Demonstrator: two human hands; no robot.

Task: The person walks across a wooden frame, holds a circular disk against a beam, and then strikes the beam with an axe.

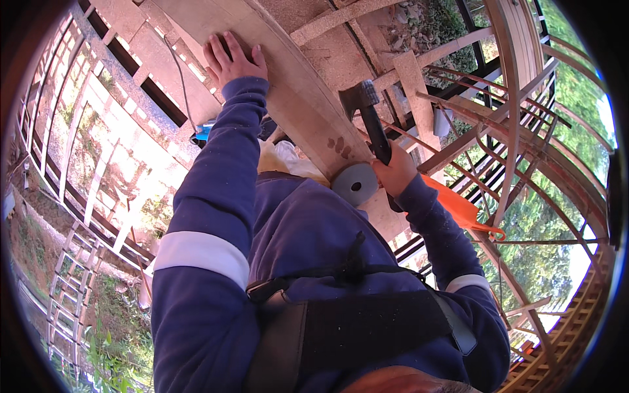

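Observation:
My left hand (pixel 234 57) lies flat, fingers spread, on a long curved wooden plank (pixel 308 105) that runs across the top of the view. My right hand (pixel 394 171) grips the black handle of a hammer (pixel 367 111), whose dark head rests against the plank's edge. A grey round disc with a centre hole (pixel 354 184) sits just left of my right hand at the plank's lower end. Both arms wear dark blue sleeves with white bands.
An orange flat tool (pixel 458 206) sticks out beside my right forearm. Curved wooden frames and rusty metal bars (pixel 524 150) stand to the right. A blue object (pixel 204 133) and a thin cable lie by my left arm. Wooden lattice frames lie on the ground at left.

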